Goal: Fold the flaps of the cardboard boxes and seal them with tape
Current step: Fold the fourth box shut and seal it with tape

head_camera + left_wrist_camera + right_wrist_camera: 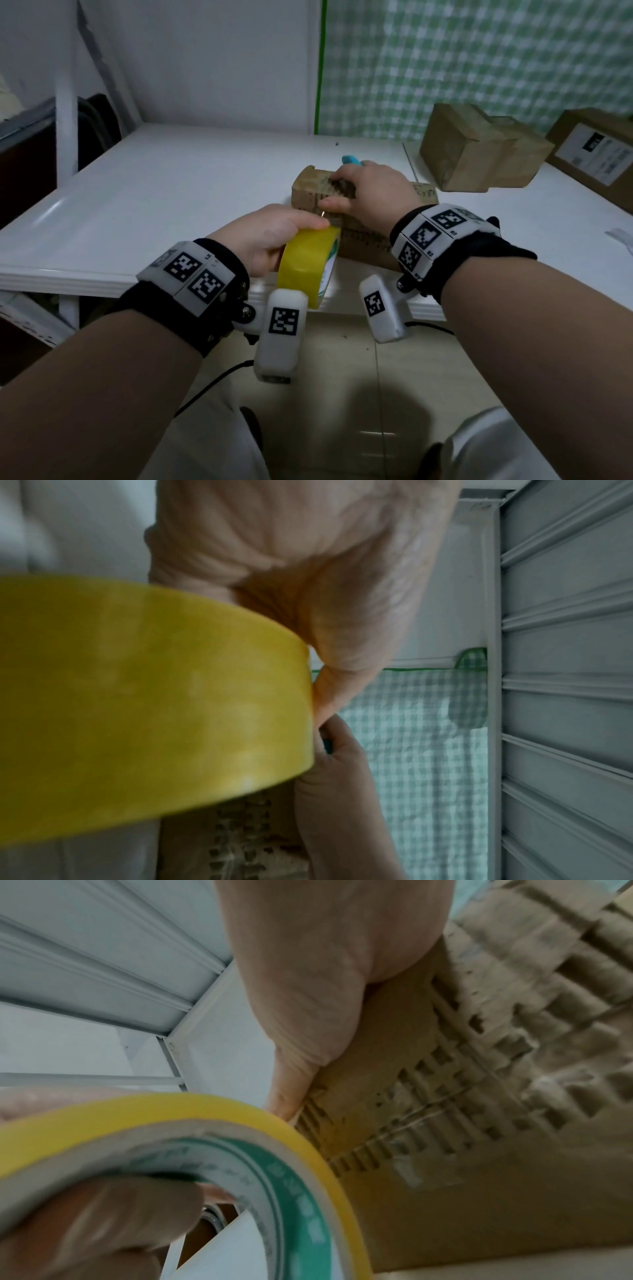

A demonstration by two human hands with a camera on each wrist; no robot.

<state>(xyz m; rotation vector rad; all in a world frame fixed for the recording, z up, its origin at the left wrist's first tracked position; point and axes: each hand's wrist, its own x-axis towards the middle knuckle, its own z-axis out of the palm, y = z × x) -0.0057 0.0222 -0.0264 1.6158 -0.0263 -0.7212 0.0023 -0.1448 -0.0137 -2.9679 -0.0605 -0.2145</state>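
Observation:
A small brown cardboard box [363, 240] with torn, ribbed paper on top sits near the front edge of the white table [171, 192]. My left hand [270, 236] grips a yellow tape roll [305, 263] upright against the box's near left corner, fingers through its core [95, 1226]. My right hand [370, 195] lies on top of the box, its thumb [291, 1091] pressing on the top beside the roll. A blue object [351, 160] pokes out behind that hand; I cannot tell whether it is held.
Two plain cardboard boxes [472, 150] stand at the back right, with a labelled box [596, 150] beyond them. A green checked cloth [479, 61] hangs on the wall behind. A paper scrap [620, 236] lies at the right edge.

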